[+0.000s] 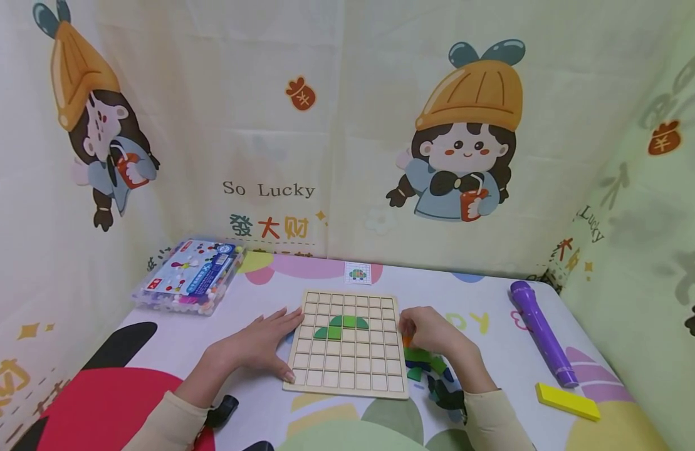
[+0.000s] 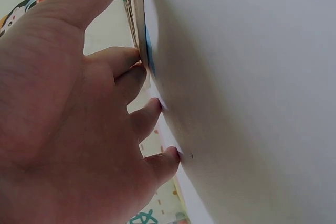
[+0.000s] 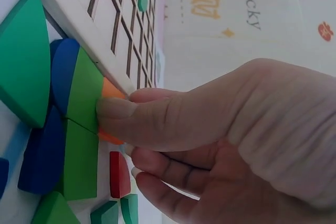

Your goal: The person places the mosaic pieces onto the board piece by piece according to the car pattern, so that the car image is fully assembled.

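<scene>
A wooden grid board (image 1: 375, 379) lies flat on the table, with several green square tiles (image 1: 349, 321) and rounded pieces (image 1: 362, 323) in its cells. Along its left edge rests my left hand (image 1: 251, 341), fingers spread and thumb at the near left corner. My right hand (image 1: 432, 329) is at the board's right edge, over a pile of coloured blocks. Thumb and forefinger pinch an orange block (image 3: 113, 88) there, the thumb covering much of it. Around it lie light green blocks (image 3: 83, 161), blue rounded blocks (image 3: 42, 156), a dark green piece (image 3: 26, 61) and a red piece (image 3: 119, 174).
A small pattern card (image 1: 358, 274) lies beyond the board. At the back left is a clear plastic box (image 1: 189, 275) with a printed label. On the right are a purple cylinder (image 1: 544, 332) and a yellow bar (image 1: 567, 401). Printed cloth walls (image 1: 347, 156) surround the table.
</scene>
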### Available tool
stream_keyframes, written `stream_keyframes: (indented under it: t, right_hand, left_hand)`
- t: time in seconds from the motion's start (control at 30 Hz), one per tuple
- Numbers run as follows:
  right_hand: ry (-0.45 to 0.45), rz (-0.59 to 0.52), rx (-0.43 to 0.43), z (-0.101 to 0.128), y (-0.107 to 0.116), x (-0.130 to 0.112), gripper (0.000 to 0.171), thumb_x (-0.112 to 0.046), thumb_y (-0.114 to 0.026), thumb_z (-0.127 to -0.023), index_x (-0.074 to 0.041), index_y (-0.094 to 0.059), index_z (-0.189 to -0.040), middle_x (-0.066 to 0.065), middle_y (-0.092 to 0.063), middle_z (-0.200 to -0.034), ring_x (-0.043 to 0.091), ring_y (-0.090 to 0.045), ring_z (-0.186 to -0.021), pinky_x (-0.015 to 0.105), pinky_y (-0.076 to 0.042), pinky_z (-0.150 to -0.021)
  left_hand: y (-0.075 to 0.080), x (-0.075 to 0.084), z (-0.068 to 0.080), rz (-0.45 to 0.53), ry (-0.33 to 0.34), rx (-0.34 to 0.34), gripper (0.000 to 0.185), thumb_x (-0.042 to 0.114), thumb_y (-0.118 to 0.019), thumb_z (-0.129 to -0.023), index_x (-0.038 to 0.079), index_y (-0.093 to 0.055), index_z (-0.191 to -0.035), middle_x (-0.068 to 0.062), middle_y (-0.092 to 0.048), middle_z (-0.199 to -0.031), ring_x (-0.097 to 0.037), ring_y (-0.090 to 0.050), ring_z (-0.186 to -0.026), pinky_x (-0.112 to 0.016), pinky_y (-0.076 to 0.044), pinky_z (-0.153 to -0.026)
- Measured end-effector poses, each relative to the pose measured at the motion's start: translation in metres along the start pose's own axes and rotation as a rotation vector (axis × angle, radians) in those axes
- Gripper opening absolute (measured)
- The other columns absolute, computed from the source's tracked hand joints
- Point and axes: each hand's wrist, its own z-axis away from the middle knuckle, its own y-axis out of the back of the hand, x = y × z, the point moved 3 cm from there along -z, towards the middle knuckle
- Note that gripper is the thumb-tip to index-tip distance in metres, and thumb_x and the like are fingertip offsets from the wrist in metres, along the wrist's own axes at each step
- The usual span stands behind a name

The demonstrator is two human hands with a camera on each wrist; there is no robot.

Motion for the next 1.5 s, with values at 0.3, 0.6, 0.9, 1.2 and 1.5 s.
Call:
stream_keyframes:
  t: [0.3,0.6,0.9,1.2,1.5]
  right_hand:
    - [0.0,0.018,0.018,0.0,0.0,-0.001,0.027,0.015,-0.066,-0.076,-0.012,-0.066,-0.075,0.001,-0.059,-0.074,0.017,-0.053,-0.073,0.029,-0.049,-0.066]
    - [-0.013,0.046,0.025,0.003,0.0,-0.008,0.027,0.016,-0.063,-0.077,-0.011,-0.065,-0.077,0.0,-0.057,-0.072,0.017,-0.052,-0.072,0.029,-0.046,-0.065]
    - [-0.033,0.013,0.009,0.004,0.002,-0.004,0.023,0.014,-0.067,-0.078,-0.009,-0.067,-0.079,0.003,-0.06,-0.074,0.017,-0.052,-0.071,0.028,-0.047,-0.064]
    - [0.025,0.016,-0.001,0.005,0.005,-0.006,0.023,0.014,-0.066,-0.076,-0.01,-0.065,-0.076,0.002,-0.059,-0.075,0.017,-0.051,-0.072,0.029,-0.046,-0.064]
    - [0.157,0.057,0.06,0.003,0.018,-0.012,0.022,0.011,-0.068,-0.07,-0.01,-0.062,-0.073,-0.002,-0.051,-0.066,0.014,-0.045,-0.064,0.026,-0.038,-0.057]
  left_hand:
    - [0.0,-0.001,0.0,0.005,0.002,0.005,0.117,0.057,-0.088,-0.062,0.017,-0.031,-0.157,0.003,-0.025,-0.166,-0.032,-0.014,-0.156,-0.067,-0.014,-0.121]
    - [-0.001,-0.003,-0.002,-0.004,0.002,0.006,0.117,0.059,-0.087,-0.062,0.018,-0.032,-0.157,0.004,-0.025,-0.166,-0.03,-0.014,-0.156,-0.067,-0.014,-0.12]
    - [-0.001,-0.003,-0.003,-0.01,0.007,0.001,0.118,0.059,-0.087,-0.061,0.018,-0.032,-0.157,0.004,-0.025,-0.166,-0.031,-0.014,-0.156,-0.067,-0.014,-0.12]
    - [-0.001,-0.002,-0.002,-0.001,0.007,0.004,0.117,0.058,-0.087,-0.062,0.018,-0.032,-0.157,0.003,-0.025,-0.166,-0.031,-0.015,-0.156,-0.067,-0.014,-0.12]
    - [0.0,-0.002,-0.002,-0.001,-0.001,0.005,0.116,0.059,-0.087,-0.062,0.018,-0.032,-0.157,0.003,-0.025,-0.166,-0.031,-0.014,-0.156,-0.068,-0.014,-0.12]
